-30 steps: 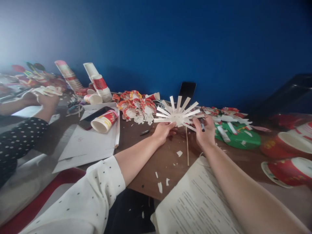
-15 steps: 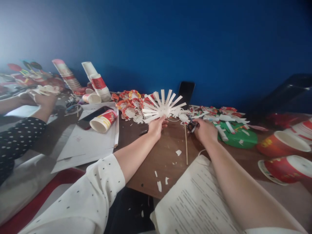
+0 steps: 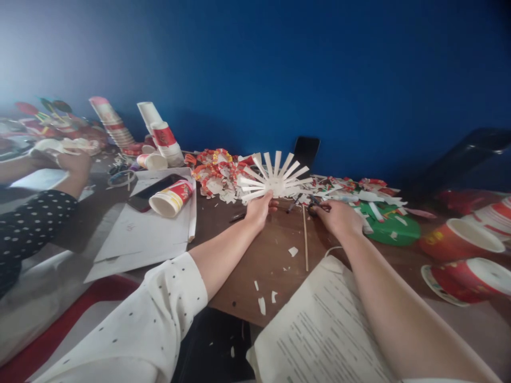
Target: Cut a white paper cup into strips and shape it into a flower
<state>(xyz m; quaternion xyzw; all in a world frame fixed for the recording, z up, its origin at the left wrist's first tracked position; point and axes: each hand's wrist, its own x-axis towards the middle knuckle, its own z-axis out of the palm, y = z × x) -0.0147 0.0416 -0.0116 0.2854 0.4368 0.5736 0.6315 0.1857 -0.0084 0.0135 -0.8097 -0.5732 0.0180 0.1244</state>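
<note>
Above the brown tabletop (image 3: 235, 282): one white paper fan (image 3: 277, 183), strips splayed outward, pinched at its lower edge by the left hand (image 3: 259, 210). Right hand (image 3: 343, 217): fingers closed on dark scissors (image 3: 313, 209), low and right of the fan, nearer this hand; long axis indistinct.

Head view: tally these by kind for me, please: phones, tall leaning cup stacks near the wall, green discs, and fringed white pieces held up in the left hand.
Phones: 2
Tall leaning cup stacks: 2
Green disc: 1
Fringed white piece in the left hand: 1
Total: 6
</note>
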